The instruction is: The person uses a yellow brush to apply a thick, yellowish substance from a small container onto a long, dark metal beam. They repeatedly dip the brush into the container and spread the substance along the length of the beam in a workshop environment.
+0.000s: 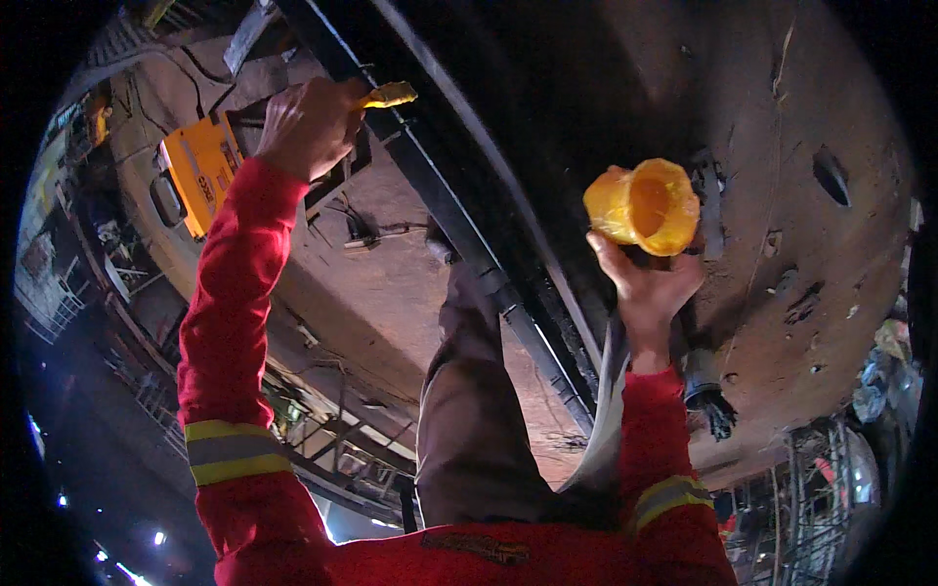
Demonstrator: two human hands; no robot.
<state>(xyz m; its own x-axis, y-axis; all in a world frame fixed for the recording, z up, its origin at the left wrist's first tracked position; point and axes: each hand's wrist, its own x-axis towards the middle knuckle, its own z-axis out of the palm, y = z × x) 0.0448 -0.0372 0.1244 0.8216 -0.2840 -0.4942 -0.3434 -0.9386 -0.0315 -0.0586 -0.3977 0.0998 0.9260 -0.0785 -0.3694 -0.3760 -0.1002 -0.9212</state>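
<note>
A worker in red sleeves is gripping a yellow-handled tool (389, 96) in the left hand (308, 122), raised against a dark beam (459, 215). The right hand (645, 288) is closing around a yellow funnel-shaped cup (645, 205), held up beside the rusty surface (782, 195) overhead.

Left hand (311, 125) is covering most of the yellow tool (389, 96), only the tip is sticking out past the fingers. Right hand (647, 283) is hiding the base of the yellow cone (645, 205), and the strap (604, 410) below it is disappearing behind the red sleeve (674, 469). Yellow box (200, 168) markings are blurring out, unreadable.
</note>
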